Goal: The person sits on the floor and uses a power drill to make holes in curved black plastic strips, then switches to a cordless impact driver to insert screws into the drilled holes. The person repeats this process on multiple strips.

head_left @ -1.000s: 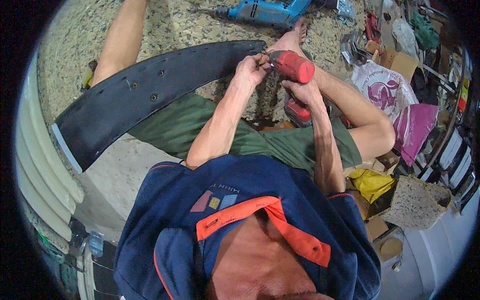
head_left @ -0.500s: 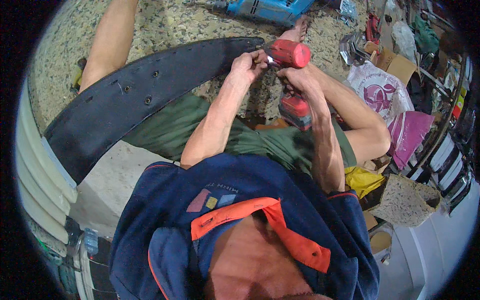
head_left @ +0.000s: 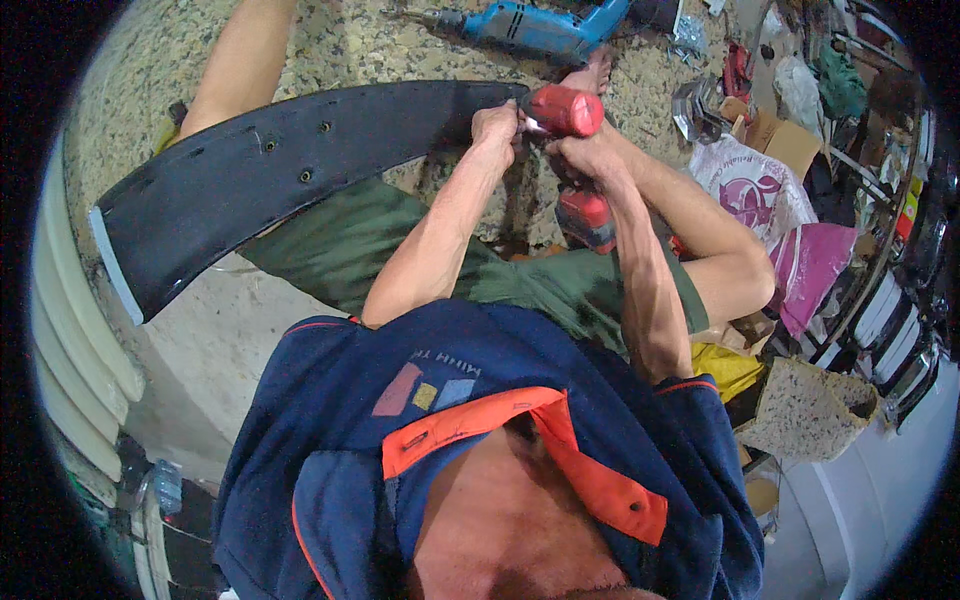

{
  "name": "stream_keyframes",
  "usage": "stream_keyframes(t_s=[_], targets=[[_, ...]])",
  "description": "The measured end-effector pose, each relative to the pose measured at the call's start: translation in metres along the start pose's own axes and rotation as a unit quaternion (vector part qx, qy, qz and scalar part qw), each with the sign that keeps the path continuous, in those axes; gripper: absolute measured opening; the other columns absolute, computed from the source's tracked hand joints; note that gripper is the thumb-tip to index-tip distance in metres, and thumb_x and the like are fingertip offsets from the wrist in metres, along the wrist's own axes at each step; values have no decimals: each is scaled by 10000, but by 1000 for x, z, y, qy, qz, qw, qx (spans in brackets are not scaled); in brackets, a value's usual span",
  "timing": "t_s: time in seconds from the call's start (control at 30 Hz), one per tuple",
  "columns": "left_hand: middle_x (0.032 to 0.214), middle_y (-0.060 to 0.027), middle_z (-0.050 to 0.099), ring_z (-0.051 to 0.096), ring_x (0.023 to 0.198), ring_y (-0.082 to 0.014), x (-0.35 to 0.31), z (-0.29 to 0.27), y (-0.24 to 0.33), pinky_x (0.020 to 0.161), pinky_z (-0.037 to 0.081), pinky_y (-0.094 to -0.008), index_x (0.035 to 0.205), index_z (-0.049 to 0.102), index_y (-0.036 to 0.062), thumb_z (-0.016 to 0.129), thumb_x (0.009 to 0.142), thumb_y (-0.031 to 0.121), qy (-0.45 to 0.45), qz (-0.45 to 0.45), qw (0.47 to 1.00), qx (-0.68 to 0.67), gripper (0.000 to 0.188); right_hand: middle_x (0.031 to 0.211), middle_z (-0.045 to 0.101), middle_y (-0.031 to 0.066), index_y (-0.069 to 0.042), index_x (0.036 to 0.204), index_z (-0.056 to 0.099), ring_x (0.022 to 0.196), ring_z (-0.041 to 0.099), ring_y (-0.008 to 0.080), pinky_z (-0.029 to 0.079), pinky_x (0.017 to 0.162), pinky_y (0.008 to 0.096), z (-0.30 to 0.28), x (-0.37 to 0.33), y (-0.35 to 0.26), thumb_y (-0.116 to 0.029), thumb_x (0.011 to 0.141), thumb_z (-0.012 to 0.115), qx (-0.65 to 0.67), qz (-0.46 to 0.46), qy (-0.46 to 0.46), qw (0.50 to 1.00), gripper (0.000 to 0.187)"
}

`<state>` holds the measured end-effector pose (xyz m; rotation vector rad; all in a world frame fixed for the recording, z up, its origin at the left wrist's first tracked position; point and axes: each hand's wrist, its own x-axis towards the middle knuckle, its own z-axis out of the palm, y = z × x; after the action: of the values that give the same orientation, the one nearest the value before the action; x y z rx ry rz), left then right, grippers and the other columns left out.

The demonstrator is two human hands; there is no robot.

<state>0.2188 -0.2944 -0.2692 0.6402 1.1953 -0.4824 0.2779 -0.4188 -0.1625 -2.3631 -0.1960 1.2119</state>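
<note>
A long, curved black panel [head_left: 370, 130] lies across my left thigh, wide at its left end and narrow at the right. It has several small holes and a pale strip on the wide end. My left hand [head_left: 496, 127] is closed at the narrow end, gripping its edge; the fingertips are partly hidden. In my right hand [head_left: 588, 155] is a red cordless drill [head_left: 564, 110], held by the handle with the battery below. Its nose points left, close beside my left fingers, and a small light glows there. The bit's tip cannot be made out.
A blue corded drill [head_left: 545, 30] lies beyond, beside my foot. At the right are a white printed bag [head_left: 745, 180], a magenta bag [head_left: 812, 265], cardboard [head_left: 785, 140] and a speckled box [head_left: 810, 408]. Pale curved panels [head_left: 80, 350] are stacked at the far left.
The black panel's wide left end has swung up and away from me. My left hand has shifted slightly, and the red drill has moved a little to the left.
</note>
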Motion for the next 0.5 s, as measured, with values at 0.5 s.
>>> stream_keyframes(t_s=[0.5], targets=[[702, -18, 594, 523, 549, -121, 17, -7, 18, 415, 377, -288, 940, 651, 42, 701, 928, 189, -143, -57, 986, -63, 155, 854, 668, 18, -63, 1130, 638, 621, 602, 144, 479, 548, 337, 16, -21, 40, -134, 815, 805, 76, 43, 28, 996, 365]])
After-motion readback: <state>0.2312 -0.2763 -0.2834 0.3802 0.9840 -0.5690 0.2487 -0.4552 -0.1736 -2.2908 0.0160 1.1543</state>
